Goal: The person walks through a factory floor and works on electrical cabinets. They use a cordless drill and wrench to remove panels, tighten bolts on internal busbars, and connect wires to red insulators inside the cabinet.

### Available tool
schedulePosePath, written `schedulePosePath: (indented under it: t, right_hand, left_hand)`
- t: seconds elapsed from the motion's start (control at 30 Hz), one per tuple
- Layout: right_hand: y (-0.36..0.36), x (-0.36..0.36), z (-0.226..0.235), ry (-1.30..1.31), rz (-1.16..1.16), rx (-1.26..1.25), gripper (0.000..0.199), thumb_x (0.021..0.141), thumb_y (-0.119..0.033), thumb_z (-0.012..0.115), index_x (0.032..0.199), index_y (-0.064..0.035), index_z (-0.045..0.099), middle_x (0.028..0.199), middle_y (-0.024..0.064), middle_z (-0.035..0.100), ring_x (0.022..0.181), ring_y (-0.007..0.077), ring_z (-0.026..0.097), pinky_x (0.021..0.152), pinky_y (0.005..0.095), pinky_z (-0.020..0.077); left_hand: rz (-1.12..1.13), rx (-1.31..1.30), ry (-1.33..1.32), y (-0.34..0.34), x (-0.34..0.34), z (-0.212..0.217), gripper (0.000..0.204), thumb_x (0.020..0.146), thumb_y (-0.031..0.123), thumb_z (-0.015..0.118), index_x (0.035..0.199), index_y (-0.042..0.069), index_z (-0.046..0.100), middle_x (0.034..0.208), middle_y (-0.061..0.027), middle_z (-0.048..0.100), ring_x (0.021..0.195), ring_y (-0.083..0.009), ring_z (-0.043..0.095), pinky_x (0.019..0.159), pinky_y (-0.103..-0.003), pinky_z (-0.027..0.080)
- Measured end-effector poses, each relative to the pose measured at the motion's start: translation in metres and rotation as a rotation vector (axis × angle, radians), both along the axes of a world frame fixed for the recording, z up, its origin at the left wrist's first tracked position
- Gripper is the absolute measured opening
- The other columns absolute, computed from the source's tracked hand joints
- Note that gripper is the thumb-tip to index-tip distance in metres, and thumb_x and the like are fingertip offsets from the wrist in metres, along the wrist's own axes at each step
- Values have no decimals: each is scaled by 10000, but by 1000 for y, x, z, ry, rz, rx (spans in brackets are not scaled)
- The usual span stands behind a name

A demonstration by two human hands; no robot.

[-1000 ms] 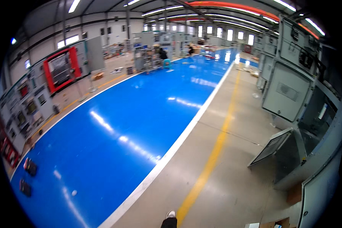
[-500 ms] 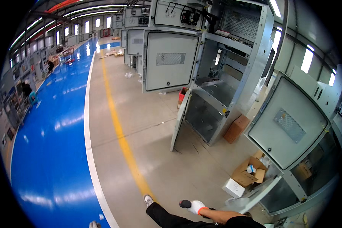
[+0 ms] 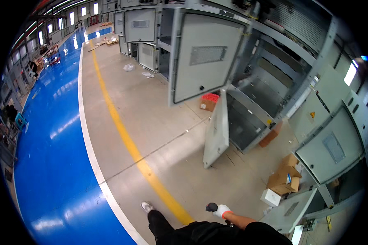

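My right hand [image 3: 221, 210], in a white glove with an orange cuff, hangs in front of my dark clothing at the lower middle. Its fingers look closed. A dark rounded shape [image 3: 211, 207] sits at the front of the glove; whether it is a held thing or the glove's dark fingertips, I cannot make out. The hand touches no cabinet. Ahead of it stands a grey metal cabinet [image 3: 249, 112] with its low door [image 3: 216, 132] swung outward and its upper door [image 3: 206, 57] also open. My left hand is out of view.
Cardboard boxes [image 3: 283, 176] and a white box [image 3: 270, 197] lie on the floor at right, by another cabinet's open door [image 3: 333, 147]. A red-topped carton [image 3: 209, 102] stands behind the low door. A yellow line [image 3: 126, 139] runs beside the blue walkway [image 3: 53, 163].
I have walked forward, and the cabinet with open doors looks nearer and larger. My left hand, at the lower edge before, has left the view. My right hand stays closed low in front.
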State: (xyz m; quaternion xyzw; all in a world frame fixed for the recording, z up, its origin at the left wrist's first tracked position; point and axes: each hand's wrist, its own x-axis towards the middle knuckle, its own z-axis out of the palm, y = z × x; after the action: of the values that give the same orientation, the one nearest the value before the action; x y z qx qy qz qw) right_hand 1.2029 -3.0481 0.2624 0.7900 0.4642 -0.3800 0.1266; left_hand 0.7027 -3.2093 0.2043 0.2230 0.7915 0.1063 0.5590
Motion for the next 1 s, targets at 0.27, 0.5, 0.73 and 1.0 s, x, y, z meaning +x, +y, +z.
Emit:
schedulePosePath:
  t: [0.27, 0.5, 0.73, 1.0]
  right_hand:
    - [218, -106, -20, -122, -176, -170, 661, 681, -625, 696, 1041, -72, 737, 1097, 203, 698, 1066, 370, 653, 901, 425, 522]
    - [488, -217, 58, -10, -294, -158, 681, 662, -616, 697, 1041, -52, 736, 1099, 217, 694, 1069, 367, 652, 912, 412, 521]
    - [777, -239, -3, 88, -275, -101, 503, 757, -493, 653, 1001, -62, 737, 1062, 212, 705, 1066, 371, 657, 873, 448, 521]
    - [1094, -304, 23, 55, -226, 93, 405, 753, -395, 716, 966, -52, 737, 991, 202, 715, 969, 352, 683, 802, 449, 525]
  left_hand:
    - [-110, -24, 203, 308, -221, -60, 131, 752, 229, 674, 700, 109, 675, 758, -127, 681, 735, -303, 663, 615, -470, 514]
    - [257, 608, 138, 778, -357, 63, 206, 917, 172, 558, 871, -3, 656, 774, -140, 673, 638, -222, 624, 562, -361, 494]
    - [157, 697, 106, 1053, -365, 8, 277, 938, 225, 502, 813, 8, 621, 646, -93, 616, 553, -172, 575, 509, -338, 480]
    - [-301, 1, 77, 1219, -340, 2, 287, 929, 257, 508, 849, 12, 636, 680, -124, 635, 572, -230, 605, 549, -368, 508]
